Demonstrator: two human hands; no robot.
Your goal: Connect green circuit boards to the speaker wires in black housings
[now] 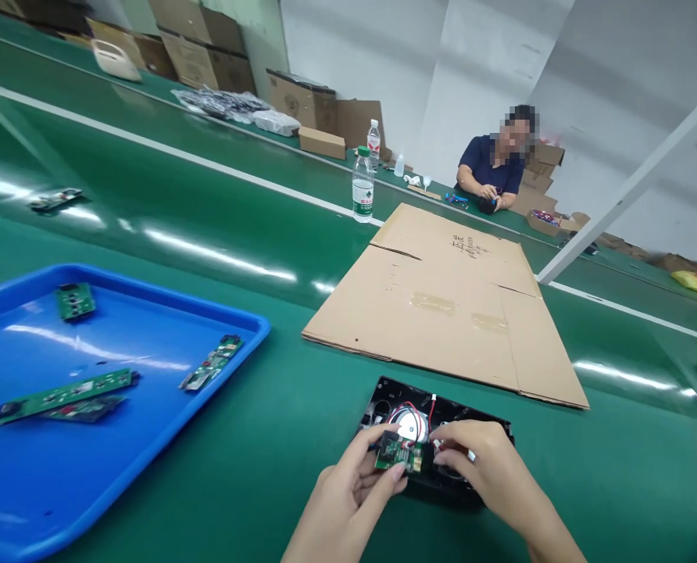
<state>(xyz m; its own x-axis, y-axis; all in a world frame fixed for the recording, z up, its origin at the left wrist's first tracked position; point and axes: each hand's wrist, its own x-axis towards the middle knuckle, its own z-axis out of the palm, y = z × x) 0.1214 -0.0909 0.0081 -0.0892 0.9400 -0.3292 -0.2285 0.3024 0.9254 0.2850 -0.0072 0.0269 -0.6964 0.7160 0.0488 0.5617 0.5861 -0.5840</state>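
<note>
My left hand [357, 481] grips a small green circuit board [396, 455] by its edges, thumb at the front and fingers behind. The board is held over an opened black plastic housing [471, 408] on the green table. My right hand [489, 461] has thumb and forefinger pinched on a small white wire connector [437, 444] at the board's right end; fingertips partly cover it, so I cannot tell whether it is plugged in. Inside the housing sit a round white-and-silver part [410, 426] and red and black wires. Another white plug [434, 397] stands up at the housing's back edge.
A blue tray [260, 324] at left holds several green circuit boards [76, 301]. Beyond the housing lies a flat cardboard sheet [471, 289]. A water bottle [362, 188] stands behind it. Another board [55, 199] lies farther back. A co-worker [489, 168] handles a dark object across the line.
</note>
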